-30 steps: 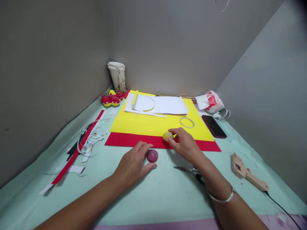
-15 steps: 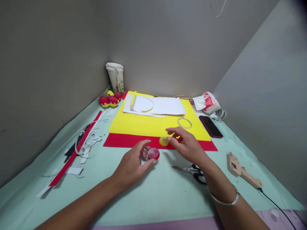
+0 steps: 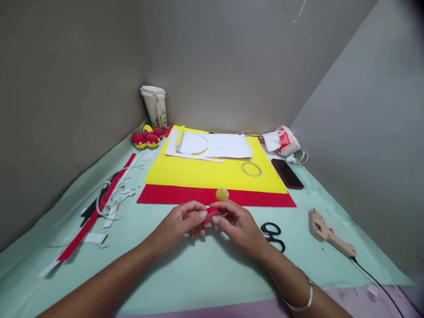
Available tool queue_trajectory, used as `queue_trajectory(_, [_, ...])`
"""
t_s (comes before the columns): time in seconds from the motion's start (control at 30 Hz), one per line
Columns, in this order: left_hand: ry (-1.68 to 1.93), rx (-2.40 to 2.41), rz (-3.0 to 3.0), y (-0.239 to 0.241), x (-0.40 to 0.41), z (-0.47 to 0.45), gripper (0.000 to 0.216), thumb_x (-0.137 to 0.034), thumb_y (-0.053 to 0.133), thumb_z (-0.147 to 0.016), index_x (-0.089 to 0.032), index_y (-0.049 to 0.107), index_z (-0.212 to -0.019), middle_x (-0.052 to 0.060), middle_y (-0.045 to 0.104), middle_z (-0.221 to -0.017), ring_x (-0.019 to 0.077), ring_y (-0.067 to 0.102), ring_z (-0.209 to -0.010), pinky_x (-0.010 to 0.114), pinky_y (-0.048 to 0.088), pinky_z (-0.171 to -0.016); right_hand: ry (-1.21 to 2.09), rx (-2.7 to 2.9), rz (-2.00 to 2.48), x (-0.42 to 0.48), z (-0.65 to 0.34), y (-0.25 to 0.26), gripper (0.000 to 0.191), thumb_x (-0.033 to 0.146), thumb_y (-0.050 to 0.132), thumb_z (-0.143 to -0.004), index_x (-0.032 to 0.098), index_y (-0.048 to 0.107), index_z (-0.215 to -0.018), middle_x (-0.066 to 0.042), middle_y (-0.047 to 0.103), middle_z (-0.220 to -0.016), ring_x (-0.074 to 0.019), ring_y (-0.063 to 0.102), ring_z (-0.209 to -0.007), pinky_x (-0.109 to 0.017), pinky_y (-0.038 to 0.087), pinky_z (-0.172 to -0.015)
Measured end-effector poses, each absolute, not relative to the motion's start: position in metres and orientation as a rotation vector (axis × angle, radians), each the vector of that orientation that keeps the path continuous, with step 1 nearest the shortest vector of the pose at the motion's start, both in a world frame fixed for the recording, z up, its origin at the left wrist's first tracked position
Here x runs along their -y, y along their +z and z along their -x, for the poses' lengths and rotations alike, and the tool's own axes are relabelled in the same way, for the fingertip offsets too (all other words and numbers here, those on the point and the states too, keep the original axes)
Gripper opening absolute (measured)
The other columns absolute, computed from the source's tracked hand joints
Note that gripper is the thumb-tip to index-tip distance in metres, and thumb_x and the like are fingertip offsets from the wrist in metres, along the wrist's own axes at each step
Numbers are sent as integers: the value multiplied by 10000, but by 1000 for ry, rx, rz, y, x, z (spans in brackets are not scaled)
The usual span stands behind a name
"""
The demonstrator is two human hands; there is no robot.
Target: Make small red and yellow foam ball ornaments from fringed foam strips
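Between my two hands is a small round red piece point(image 3: 212, 213), dome-like, with a pale patterned part. My left hand point(image 3: 187, 219) pinches its left side with thumb and fingers. From the right, my right hand point(image 3: 236, 223) grips the same piece, its thumb on the near face. Just beyond my fingers a small yellow dome-shaped piece point(image 3: 222, 194) rests on the red sheet point(image 3: 172, 194). Black-handled scissors point(image 3: 273, 234) lie beside my right wrist, their blades hidden by the hand and forearm.
Behind the hands are yellow sheets point(image 3: 198, 174), white paper point(image 3: 228, 145) and a thin ring point(image 3: 251, 169). Paper strips point(image 3: 99, 207) lie at left, near red-and-yellow pieces point(image 3: 145, 140) and a cup point(image 3: 155, 106). At right are a phone point(image 3: 287, 173), a tissue pack point(image 3: 286, 141) and a corded glue gun point(image 3: 331, 236).
My right hand has left the yellow piece and come to the red one, which both hands now grip and have tilted. The yellow piece stays on the red sheet. The view shifted slightly.
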State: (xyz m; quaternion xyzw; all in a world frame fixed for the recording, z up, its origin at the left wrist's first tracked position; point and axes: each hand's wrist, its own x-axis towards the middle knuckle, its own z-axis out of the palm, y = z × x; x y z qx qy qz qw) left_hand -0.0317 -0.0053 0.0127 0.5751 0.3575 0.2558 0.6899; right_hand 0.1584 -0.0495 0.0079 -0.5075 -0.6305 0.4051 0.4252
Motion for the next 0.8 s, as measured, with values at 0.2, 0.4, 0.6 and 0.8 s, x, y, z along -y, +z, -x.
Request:
queue_trajectory(0.2, [618,-897,-1425,10,10,28,296,-387,660,-802,-163,599,-984,10,630,-814,138,555,-700,238,406,-581,1180,1375,1290,49,-156,3,217,288,655,-828,165,665,-1006,-44,691,-861,-149,600,-722,-261,487,-648])
queue_trajectory(0.4, [636,-983,-1410,13,12,24,245,-331,636,-768,-145,615,-926,1,624,-746,127,512,-638,242,388,-570,1176,1348,1302,50,-152,0,218,255,637,-810,163,647,-1007,-48,677,-891,-154,605,-746,-257,491,-644])
queue_trajectory(0.6, [643,-1006,-1448,15,13,23,266,-354,621,-763,-138,626,-919,27,650,-770,141,534,-651,256,407,-587,1182,1336,1322,51,-147,-2,163,251,623,-802,161,645,-936,-27,661,-811,-135,584,-662,-249,478,-605])
queue_trajectory(0.8, [635,-1048,-1486,14,14,22,278,-361,617,-762,-133,648,-916,61,689,-817,164,574,-678,267,427,-594,1165,1346,1351,51,-145,-4,148,255,618,-797,158,654,-904,-18,659,-779,-126,571,-633,-236,448,-588])
